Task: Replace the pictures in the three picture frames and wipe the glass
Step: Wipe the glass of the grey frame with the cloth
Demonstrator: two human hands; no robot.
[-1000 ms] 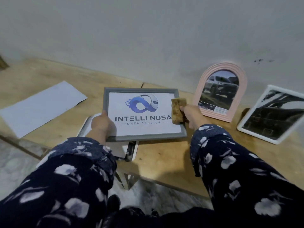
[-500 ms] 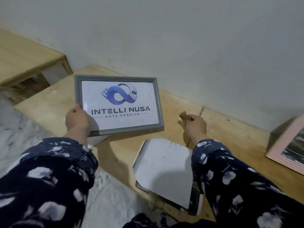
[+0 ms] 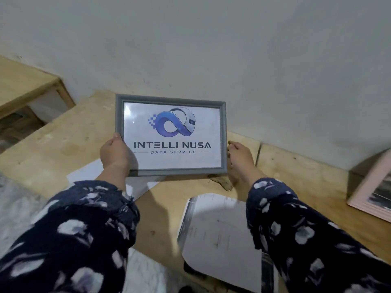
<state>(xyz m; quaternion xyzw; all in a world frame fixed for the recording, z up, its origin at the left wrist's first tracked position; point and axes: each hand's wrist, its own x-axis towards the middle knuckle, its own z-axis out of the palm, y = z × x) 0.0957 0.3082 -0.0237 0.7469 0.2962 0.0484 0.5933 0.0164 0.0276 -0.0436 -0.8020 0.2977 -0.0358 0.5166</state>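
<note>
A grey picture frame with a blue logo print and the words "INTELLI NUSA DATA SERVICE" is upright over the wooden table, facing me. My left hand grips its lower left corner, thumb on the front. My right hand holds the frame's right edge, its fingers curled round the rim. A small brown cloth lies on the table just below the frame's lower right corner, beside my right wrist. A pink frame shows partly at the right edge.
A white sheet lies under my left forearm. A stack of face-down prints sits near the table's front edge between my arms. The grey wall rises right behind the table. A lower wooden bench stands at the left.
The wiping has stopped. My right hand has put the brown cloth down and taken the frame's right edge. The frame now stands more upright, closer to the wall. My view has swung left.
</note>
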